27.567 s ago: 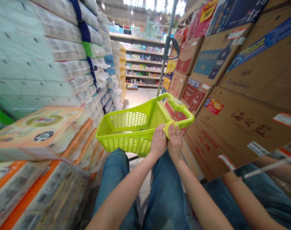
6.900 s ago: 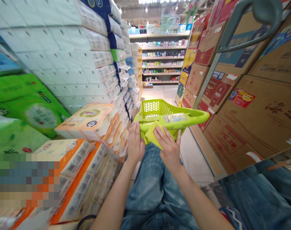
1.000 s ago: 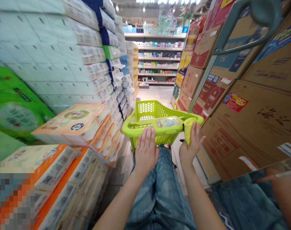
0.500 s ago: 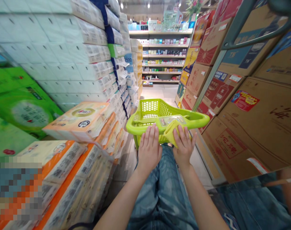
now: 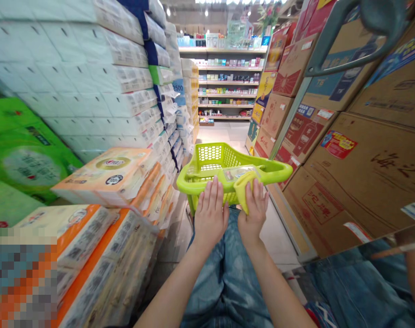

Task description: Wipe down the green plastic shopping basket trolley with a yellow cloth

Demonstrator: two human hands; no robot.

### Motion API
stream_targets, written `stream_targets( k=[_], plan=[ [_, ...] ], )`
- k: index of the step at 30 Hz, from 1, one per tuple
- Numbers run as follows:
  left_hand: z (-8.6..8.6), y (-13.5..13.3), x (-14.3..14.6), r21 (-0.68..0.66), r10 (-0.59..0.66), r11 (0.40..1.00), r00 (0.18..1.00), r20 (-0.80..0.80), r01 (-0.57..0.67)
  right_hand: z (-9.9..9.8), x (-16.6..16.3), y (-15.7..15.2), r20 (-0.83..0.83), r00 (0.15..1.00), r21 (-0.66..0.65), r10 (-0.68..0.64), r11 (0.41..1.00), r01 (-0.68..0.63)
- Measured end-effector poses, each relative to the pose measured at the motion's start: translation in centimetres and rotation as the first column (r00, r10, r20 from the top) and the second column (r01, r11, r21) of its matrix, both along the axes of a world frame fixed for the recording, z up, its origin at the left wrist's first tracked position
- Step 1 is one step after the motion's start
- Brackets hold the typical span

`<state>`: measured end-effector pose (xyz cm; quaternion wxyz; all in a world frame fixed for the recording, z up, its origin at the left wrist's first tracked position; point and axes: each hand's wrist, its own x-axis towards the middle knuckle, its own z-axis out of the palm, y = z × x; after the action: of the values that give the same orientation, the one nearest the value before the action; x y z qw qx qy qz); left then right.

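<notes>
A lime-green plastic shopping cart (image 5: 210,152) stands right in front of me, its wide handle bar toward me. My left hand (image 5: 211,212) lies with straight fingers against the near edge of the handle, left of the middle. A folded yellow cloth (image 5: 242,187) is under my right hand (image 5: 253,210), pressed onto the handle beside a clear panel (image 5: 241,171) with printed matter. The right fingers lie over the cloth, and their undersides are hidden. Inside the cart I see only the mesh walls and floor.
Stacked white tissue packs (image 5: 125,77) and orange-banded packs (image 5: 105,171) line the left side. Cardboard cartons (image 5: 374,168) rise on the right, with a grey handle (image 5: 347,68) in front. Stocked shelves (image 5: 228,75) close the aisle's far end.
My right hand has moved slightly left along the handle with the cloth, bringing its fingers closer together. The left hand stays at the handle. The view has shifted a little.
</notes>
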<state>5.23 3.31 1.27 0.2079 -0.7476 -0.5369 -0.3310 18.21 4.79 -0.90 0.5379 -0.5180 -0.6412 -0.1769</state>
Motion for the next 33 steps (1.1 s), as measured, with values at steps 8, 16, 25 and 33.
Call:
stream_targets(
  k=[8,16,25,33],
  plan=[
    [0.1,-0.1,-0.5,-0.006,0.022,1.000,0.998,-0.053,-0.022,0.0,1.5,0.0,0.230,0.972,0.039,0.039,0.998,-0.049],
    [0.1,-0.1,-0.2,0.011,0.019,1.000,0.999,-0.027,-0.019,0.3,5.4,1.5,-0.163,0.984,-0.010,-0.075,0.997,0.075],
    [-0.1,0.1,-0.3,0.000,0.022,1.000,0.999,-0.029,-0.022,0.0,-1.3,-0.2,0.057,0.998,-0.031,-0.008,0.999,0.010],
    [0.2,-0.2,-0.3,-0.012,0.019,1.000,0.999,-0.039,-0.020,-0.7,2.8,0.8,0.304,0.952,0.097,-0.026,0.995,-0.004]
  ],
)
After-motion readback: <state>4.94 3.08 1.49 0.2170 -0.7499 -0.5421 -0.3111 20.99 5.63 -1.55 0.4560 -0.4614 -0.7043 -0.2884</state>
